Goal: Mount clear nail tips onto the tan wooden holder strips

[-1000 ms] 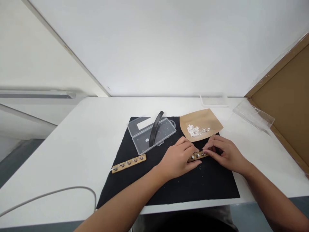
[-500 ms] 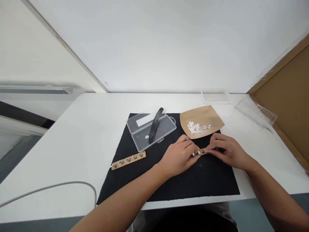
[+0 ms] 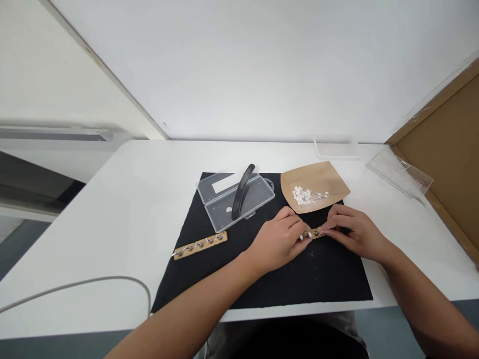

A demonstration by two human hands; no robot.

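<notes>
My left hand (image 3: 281, 238) is closed on the left part of a narrow tan strip (image 3: 314, 233) set with small round metal holders and small white oval pieces. At the strip's right end, the thumb and fingertips of my right hand (image 3: 346, 230) are pinched together by a metal holder. Whatever lies between those fingertips is too small to make out. A second tan strip (image 3: 201, 244), carrying several metal holders, rests to the left on the black mat (image 3: 288, 284). Beyond my hands, a brown paper tray (image 3: 329, 174) contains a heap of small white pieces (image 3: 304, 195).
A clear hinged plastic case (image 3: 252, 203) lies open on the mat with a curved black nail file (image 3: 243, 192) across it. Farther back are a clear tray (image 3: 337, 149) and a clear lid (image 3: 400, 172). A cardboard box (image 3: 445, 149) borders the right; a grey cable (image 3: 93, 278) crosses the left.
Both hands stay at the strip, with barely any movement of the right fingertips. The whole view has shifted slightly; nothing else has been picked up or let go.
</notes>
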